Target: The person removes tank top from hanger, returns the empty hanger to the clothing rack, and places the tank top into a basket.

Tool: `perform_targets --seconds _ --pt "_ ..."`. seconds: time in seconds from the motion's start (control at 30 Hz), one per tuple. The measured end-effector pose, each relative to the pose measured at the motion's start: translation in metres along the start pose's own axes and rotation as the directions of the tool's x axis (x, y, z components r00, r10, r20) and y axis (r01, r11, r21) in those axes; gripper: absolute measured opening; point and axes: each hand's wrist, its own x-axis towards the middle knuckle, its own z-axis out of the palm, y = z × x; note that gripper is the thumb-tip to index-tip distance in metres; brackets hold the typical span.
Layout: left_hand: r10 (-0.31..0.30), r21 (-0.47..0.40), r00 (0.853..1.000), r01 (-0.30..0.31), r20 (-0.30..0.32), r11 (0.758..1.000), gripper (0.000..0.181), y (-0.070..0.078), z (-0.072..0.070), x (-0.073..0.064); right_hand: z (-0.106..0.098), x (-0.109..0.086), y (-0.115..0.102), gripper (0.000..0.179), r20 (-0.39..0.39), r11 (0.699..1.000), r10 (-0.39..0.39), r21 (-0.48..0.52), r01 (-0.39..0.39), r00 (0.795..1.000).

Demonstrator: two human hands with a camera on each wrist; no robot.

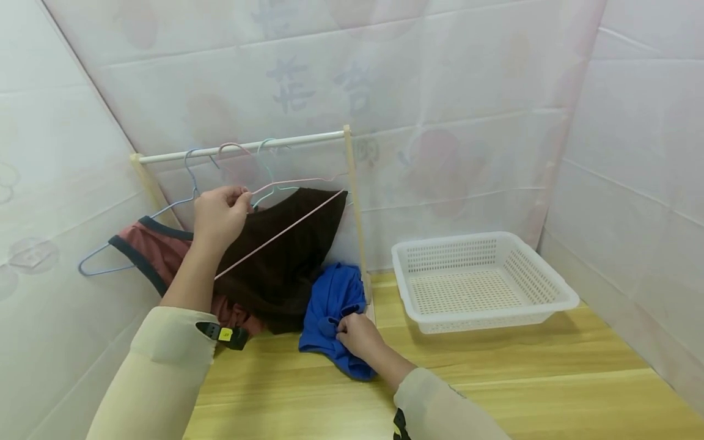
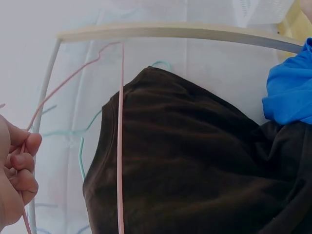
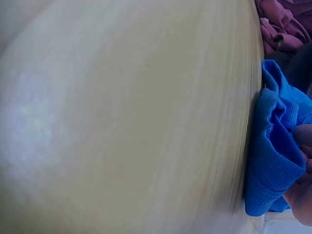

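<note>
My left hand [image 1: 221, 211] pinches a pink wire hanger [image 1: 299, 223] near its neck, in front of the rack. In the left wrist view, the fingers [image 2: 24, 163] curl round that wire, and its long bar crosses before a dark brown garment [image 2: 180, 161]. Low at the rack's right post, my right hand [image 1: 359, 336] grips a bunched blue garment [image 1: 332, 318] on the table. The right wrist view shows a ribbed blue edge [image 3: 273, 170] folded open beside the fingers, which are partly out of frame there.
The rack's white rod [image 1: 308, 140] carries a blue hanger [image 1: 192, 174] with a reddish garment [image 1: 165, 241] and a teal hanger [image 1: 264, 160] at the brown garment. A white plastic basket [image 1: 489, 319] sits on the wooden table [image 1: 495, 379] to the right.
</note>
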Motion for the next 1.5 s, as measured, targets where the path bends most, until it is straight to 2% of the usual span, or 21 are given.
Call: perform_targets --seconds 0.2,0.43,0.53,0.7,0.83,1.0,1.13,1.37,1.5 --pt "0.018 0.005 0.998 -0.018 0.059 1.000 0.027 0.022 0.013 0.016 0.001 -0.001 0.000 0.007 -0.004 1.000 -0.009 -0.007 0.009 1.000" --pt "-0.017 0.012 0.990 0.015 0.137 1.000 0.029 0.050 0.027 0.037 0.001 -0.002 -0.004 0.006 -0.013 0.999 -0.008 -0.034 0.008 1.000" --pt "-0.033 0.031 0.987 0.028 0.159 0.999 0.028 0.061 0.033 0.047 0.003 -0.002 -0.007 0.005 -0.016 0.999 -0.002 -0.039 0.001 1.000" --pt "-0.029 0.083 0.983 0.014 0.183 0.996 0.031 0.077 0.043 0.060 0.009 -0.002 -0.010 0.005 -0.022 0.999 0.004 -0.034 -0.004 1.000" --pt "-0.064 0.106 0.975 0.042 0.212 0.993 0.034 0.084 0.051 0.066 0.014 -0.003 -0.012 0.005 -0.019 0.999 0.004 -0.033 -0.005 1.000" --pt "-0.071 0.113 0.969 0.045 0.239 0.993 0.034 0.092 0.061 0.069 0.017 -0.003 -0.013 0.006 -0.034 0.999 0.000 -0.050 -0.002 0.999" --pt "-0.112 0.115 0.961 0.085 0.254 0.990 0.035 0.094 0.066 0.071 0.017 -0.004 -0.015 0.005 -0.037 0.998 -0.012 -0.056 0.010 0.999" --pt "-0.147 0.123 0.958 0.119 0.247 0.985 0.036 0.100 0.067 0.074 0.017 -0.005 -0.016 0.006 -0.040 0.998 -0.022 -0.059 0.020 0.999" --pt "-0.174 0.145 0.947 0.138 0.271 0.980 0.037 0.103 0.066 0.077 0.017 -0.005 -0.017 0.010 -0.043 0.998 -0.022 -0.067 0.019 0.999"
